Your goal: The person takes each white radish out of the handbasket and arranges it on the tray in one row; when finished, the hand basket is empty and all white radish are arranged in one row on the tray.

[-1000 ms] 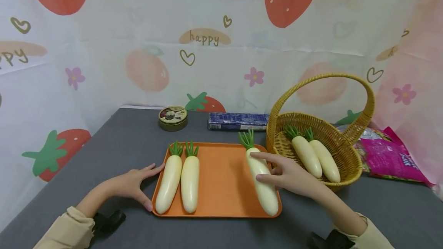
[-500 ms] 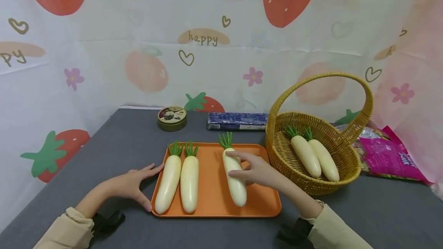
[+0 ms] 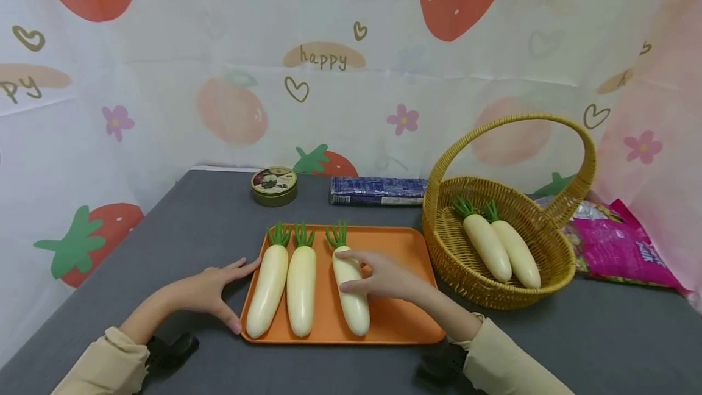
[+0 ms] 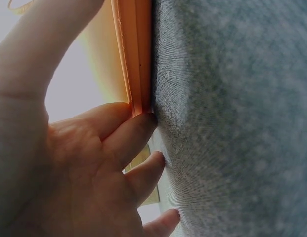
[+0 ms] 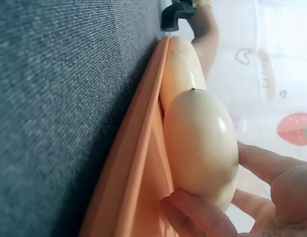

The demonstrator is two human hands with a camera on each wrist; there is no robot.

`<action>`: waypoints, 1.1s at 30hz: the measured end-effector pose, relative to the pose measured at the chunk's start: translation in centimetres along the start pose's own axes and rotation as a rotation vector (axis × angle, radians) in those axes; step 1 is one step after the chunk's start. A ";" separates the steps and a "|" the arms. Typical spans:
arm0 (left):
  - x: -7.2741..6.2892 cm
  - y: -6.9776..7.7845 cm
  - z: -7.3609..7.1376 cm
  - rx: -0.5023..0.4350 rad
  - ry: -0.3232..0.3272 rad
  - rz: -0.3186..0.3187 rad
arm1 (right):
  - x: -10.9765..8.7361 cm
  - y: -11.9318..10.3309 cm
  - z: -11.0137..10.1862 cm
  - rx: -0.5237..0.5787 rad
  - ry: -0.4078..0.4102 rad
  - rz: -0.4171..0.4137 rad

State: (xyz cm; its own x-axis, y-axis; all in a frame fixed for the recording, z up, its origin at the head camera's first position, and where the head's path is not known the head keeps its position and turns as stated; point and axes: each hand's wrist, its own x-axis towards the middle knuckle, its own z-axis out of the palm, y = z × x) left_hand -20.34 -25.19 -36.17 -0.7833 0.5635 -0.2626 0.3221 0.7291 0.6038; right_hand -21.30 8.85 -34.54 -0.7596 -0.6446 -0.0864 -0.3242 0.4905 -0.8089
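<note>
Strawberry-print cloth [image 3: 334, 11] hangs behind our grey table [image 3: 208, 230], with its wicker basket [image 3: 466, 285] and orange tray [image 3: 389, 325]. Since a second ago we have brought one white radish [image 3: 355, 314] leftward over the tray, near the middle radish [image 3: 301, 291] and left radish [image 3: 267, 291], so the three almost make a row. Our right hand [image 3: 384, 276] holds it, thumb and fingers half-curled about its sides; our left hand [image 3: 219, 288], spread wide, grips nothing and touches the tray's left edge.
</note>
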 end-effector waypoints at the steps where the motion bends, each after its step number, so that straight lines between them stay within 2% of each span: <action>1: 0.0 0.0 0.0 -0.001 -0.003 0.000 | 0.1 0.0 0.1 -0.020 -0.011 -0.002; 5: 0.0 0.0 0.1 -0.006 -0.005 0.003 | 0.5 -0.3 0.4 -0.050 -0.038 0.010; 9: -0.1 0.0 0.1 -0.007 0.003 0.014 | 0.9 -0.6 0.7 -0.049 -0.030 0.040; 15: 0.0 0.0 0.1 -0.005 0.006 0.019 | 1.2 -1.2 1.2 -0.143 -0.008 0.090; 25: 0.1 0.0 0.1 0.009 0.011 0.011 | 1.7 -1.5 1.9 -0.267 0.030 0.104; 33: 0.1 -0.1 0.0 0.001 0.005 0.012 | 2.0 -2.0 2.2 -0.302 0.022 0.118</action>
State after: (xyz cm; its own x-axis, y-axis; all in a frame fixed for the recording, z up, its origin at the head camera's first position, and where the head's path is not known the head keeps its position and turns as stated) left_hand -20.41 -25.18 -36.23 -0.7819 0.5703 -0.2516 0.3321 0.7227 0.6061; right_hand -20.93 5.23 -34.36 -0.8128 -0.5618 -0.1540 -0.3836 0.7151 -0.5844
